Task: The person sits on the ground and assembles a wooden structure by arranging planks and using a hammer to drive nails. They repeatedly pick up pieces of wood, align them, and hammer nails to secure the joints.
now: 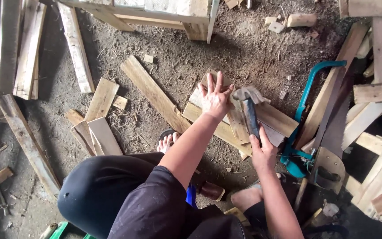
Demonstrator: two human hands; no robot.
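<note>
Black-clothed knees [111, 194] sit closest to the camera, person squatting on the dirt floor [244, 48]. Going left to right: loose planks [98, 115] lie scattered at left, then the left hand [215, 98] is spread flat, fingers released, pressing down a small wood piece [215, 79] on a stack of boards. Just beside it, the right hand [263, 152] is clenched around the hammer [249, 108] handle, its head resting on the boards. Further right lie a teal hacksaw [308, 95] and a handsaw [332, 132].

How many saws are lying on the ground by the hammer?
2, both right of the hammer in the right hand: a teal-framed hacksaw and, beside it, a wooden-handled handsaw. More could be hidden under the planks.
</note>
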